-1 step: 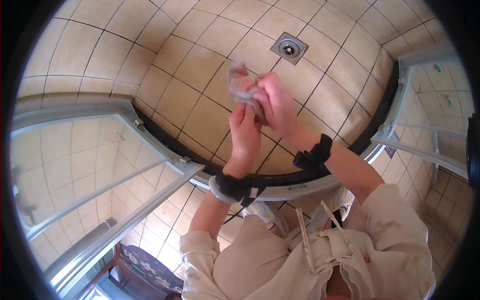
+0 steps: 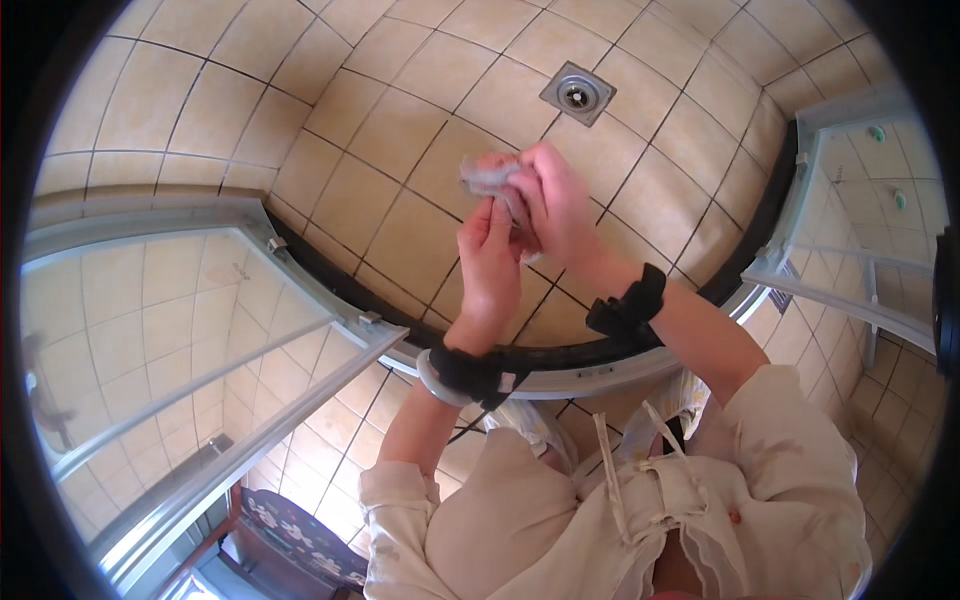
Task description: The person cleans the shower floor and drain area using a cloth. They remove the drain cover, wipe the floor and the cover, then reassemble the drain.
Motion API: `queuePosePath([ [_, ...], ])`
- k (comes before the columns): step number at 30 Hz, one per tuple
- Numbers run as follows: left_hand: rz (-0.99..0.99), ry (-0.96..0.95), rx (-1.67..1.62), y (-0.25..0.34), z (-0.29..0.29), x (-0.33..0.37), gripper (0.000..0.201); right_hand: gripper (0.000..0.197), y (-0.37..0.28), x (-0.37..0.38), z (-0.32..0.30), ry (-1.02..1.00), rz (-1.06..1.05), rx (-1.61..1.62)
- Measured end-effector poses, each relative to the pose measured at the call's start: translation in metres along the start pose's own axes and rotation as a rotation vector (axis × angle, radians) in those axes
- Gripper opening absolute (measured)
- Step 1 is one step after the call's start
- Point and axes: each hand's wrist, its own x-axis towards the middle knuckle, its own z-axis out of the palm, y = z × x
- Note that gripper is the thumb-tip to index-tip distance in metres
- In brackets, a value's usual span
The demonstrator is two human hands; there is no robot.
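A thin, crumpled greyish-white cloth (image 2: 488, 178) is bunched between my two hands above the tiled floor. My left hand (image 2: 490, 260) pinches its lower part between thumb and fingers. My right hand (image 2: 557, 205) is curled round it from the right, close against the left fingertips. Some of the cloth sticks out to the left of the right hand, and a pale bit shows below it. The fingers hide the rest. Both wrists wear black bands, and a white ring also circles the left wrist.
A square metal floor drain (image 2: 577, 95) lies beyond my hands. The curved dark sill (image 2: 560, 358) of a shower enclosure runs beneath my forearms. Glass panels (image 2: 150, 320) with metal frames stand at left and right (image 2: 850, 220). A dark patterned chair-like piece (image 2: 300, 535) is at lower left.
The cloth's loose end has dropped slightly and gathered closer to my right hand. My hands have barely shifted and still hold the cloth.
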Motion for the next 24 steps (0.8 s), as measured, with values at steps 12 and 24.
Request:
queuePosePath([
  [12,0.012,-0.409,-0.768,0.013,-0.038,0.024,0.034,0.03,0.007,0.009,-0.025,-0.103,0.525,0.902],
  [24,0.153,0.067,-0.25,0.023,0.026,-0.009,0.068,0.022,-0.023,-0.033,0.009,-0.201,-0.407,-0.136],
])
